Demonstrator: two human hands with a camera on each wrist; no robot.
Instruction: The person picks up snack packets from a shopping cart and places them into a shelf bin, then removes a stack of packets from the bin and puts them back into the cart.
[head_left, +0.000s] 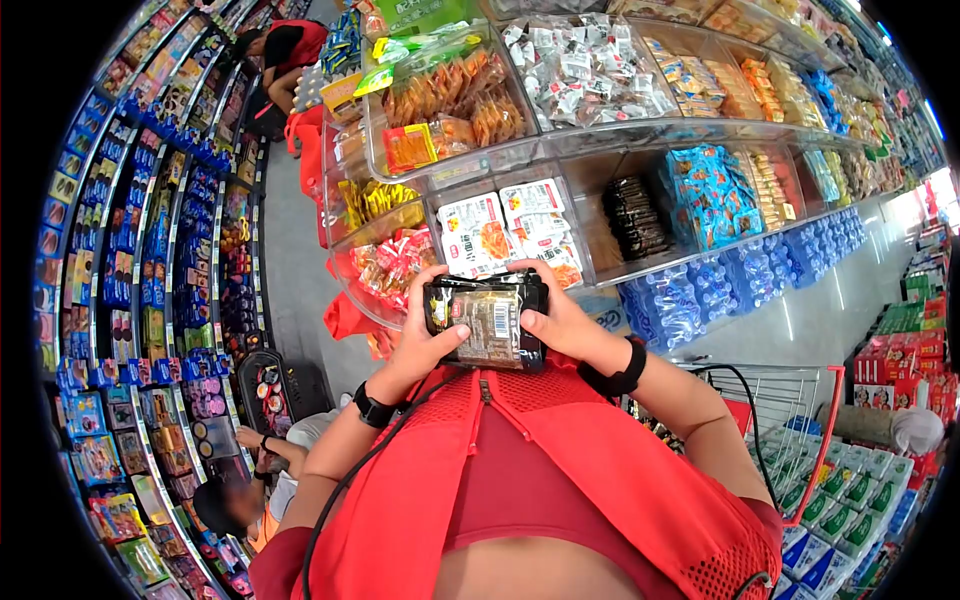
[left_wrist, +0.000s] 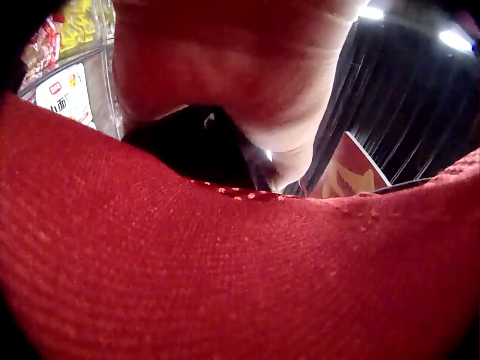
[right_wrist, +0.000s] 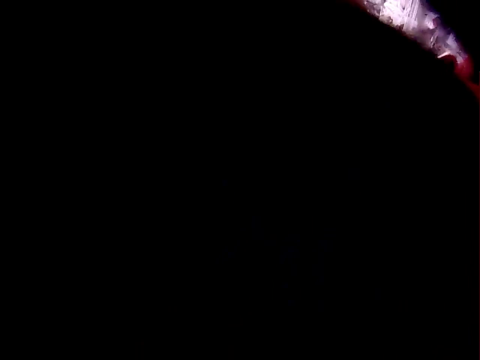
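A black packet with a clear window and a barcode label (head_left: 490, 325) is held close to the chest in the head view. My left hand (head_left: 425, 335) grips its left end, thumb on the face of the packet. The right hand (head_left: 562, 318) grips the right end, with its thumb beside the barcode. In the left wrist view, red cloth covers the lower part, and the left hand (left_wrist: 232, 67) shows above it over a dark shape. The right wrist view is almost wholly black.
Beyond the hands are clear bins with white snack packets (head_left: 475, 235), blue packets (head_left: 710, 190) and dark packets (head_left: 635, 218). Shelves (head_left: 130, 250) run along the left, where a person crouches near a black basket (head_left: 270, 400). A wire cart (head_left: 800, 400) stands at the right.
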